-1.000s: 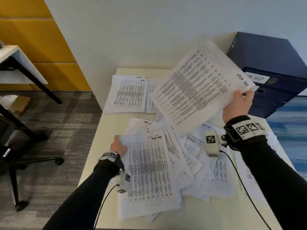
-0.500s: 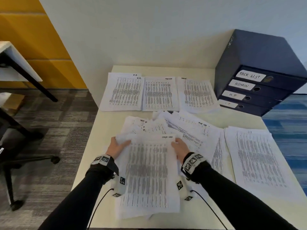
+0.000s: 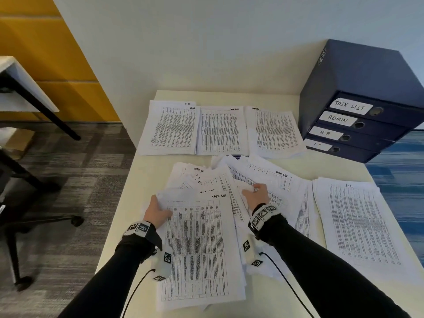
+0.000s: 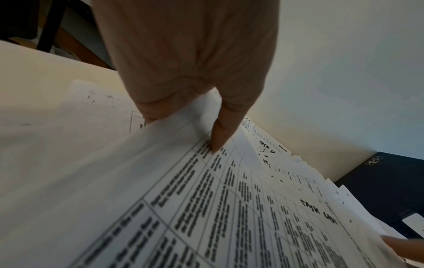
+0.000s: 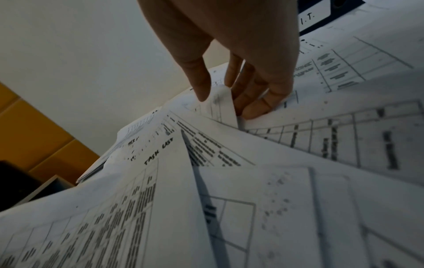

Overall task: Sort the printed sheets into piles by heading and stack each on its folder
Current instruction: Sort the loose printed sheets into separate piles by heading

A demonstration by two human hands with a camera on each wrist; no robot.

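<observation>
A loose heap of printed sheets (image 3: 229, 180) covers the middle of the table, topped by a sheet headed TASK LIST (image 3: 199, 249). My left hand (image 3: 160, 204) pinches that sheet's upper left edge, thumb (image 4: 218, 137) on top and fingers underneath. My right hand (image 3: 255, 191) lies on the heap to the sheet's right and pinches the curled corner of a sheet (image 5: 223, 103) between thumb and fingers. Sorted piles lie along the back: H.R. (image 3: 172, 129), TASK LIST (image 3: 221, 131), ADMIN (image 3: 275, 131). An I.T. pile (image 3: 360, 226) lies at the right.
Dark blue folders (image 3: 367, 88) are stacked at the back right corner, labelled TASK LIST, ADMIN, H R and I T from top to bottom. The table (image 3: 128, 214) ends just left of my left hand. An office chair (image 3: 27, 203) stands on the carpet to the left.
A second ago my right hand held a sheet up in the air near the folders. It has since come down onto the heap without that sheet and taken hold of a sheet corner. The left hand stayed put.
</observation>
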